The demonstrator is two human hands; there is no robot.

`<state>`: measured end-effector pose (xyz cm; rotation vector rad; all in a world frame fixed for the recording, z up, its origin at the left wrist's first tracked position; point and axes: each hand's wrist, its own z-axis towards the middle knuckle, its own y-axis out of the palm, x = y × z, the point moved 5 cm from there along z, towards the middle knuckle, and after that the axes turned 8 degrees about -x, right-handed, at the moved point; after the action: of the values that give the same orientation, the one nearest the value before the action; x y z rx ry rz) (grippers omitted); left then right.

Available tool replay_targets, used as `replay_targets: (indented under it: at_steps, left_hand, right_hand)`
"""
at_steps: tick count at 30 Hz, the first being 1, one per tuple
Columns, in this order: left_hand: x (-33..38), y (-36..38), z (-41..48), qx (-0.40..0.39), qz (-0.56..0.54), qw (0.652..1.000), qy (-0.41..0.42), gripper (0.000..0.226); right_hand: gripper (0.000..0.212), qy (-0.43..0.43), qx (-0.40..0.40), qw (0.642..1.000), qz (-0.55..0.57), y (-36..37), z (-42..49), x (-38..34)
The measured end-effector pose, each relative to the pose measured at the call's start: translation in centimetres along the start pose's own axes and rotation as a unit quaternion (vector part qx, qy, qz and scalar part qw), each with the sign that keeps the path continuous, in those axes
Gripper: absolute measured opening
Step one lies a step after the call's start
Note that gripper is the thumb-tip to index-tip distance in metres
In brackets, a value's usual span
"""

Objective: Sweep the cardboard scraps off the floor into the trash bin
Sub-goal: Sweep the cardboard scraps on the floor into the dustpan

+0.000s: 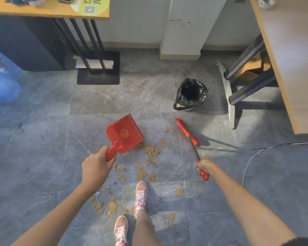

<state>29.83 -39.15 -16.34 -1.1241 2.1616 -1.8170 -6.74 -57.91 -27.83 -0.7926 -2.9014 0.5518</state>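
Note:
Several brown cardboard scraps (152, 151) lie scattered on the grey tile floor, from the middle down to my feet. My left hand (96, 166) grips the handle of a red dustpan (125, 133), held tilted above the floor just left of the scraps. My right hand (204, 166) holds a red hand brush (186, 131) by its handle, the brush pointing up and left, to the right of the scraps. A small trash bin (191, 95) lined with a black bag stands beyond the brush, mouth open.
A black table base (98, 68) stands at the back left, a blue water jug (2, 80) at the far left. A desk (292, 59) and chair legs (247, 89) fill the right. A cable (256, 153) runs across the floor on the right. My pink shoes (140, 196) stand among scraps.

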Motion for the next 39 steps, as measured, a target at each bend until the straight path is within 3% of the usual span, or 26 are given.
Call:
replay_targets:
  at_steps: [12, 17, 20, 26, 39]
  left_hand:
    - [-3.4, -0.1, -10.4, -0.022, -0.011, 0.999, 0.024, 0.038]
    - [-6.5, -0.5, -16.1, -0.014, -0.057, 0.998, 0.003, 0.039]
    - [-8.1, -1.0, -19.0, -0.004, -0.076, 0.997, 0.004, 0.035]
    - [-10.0, -2.1, -23.9, 0.019, -0.1, 0.995, 0.0, 0.036]
    - [-9.4, -0.8, -29.7, 0.015, -0.096, 0.995, 0.002, 0.035]
  right_hand:
    - [0.008, -0.047, -0.039, 0.998, 0.023, 18.2, -7.1, 6.9]
    - [0.02, -0.05, -0.074, 0.993, 0.076, 22.3, -9.6, 9.9]
    - [0.008, -0.051, -0.086, 0.988, 0.117, 22.9, -11.6, 11.7]
    - [0.028, -0.054, -0.1, 0.964, 0.242, 22.5, -15.0, 16.5]
    - [0.031, -0.012, -0.056, 0.94, 0.336, 18.1, -16.2, 27.8]
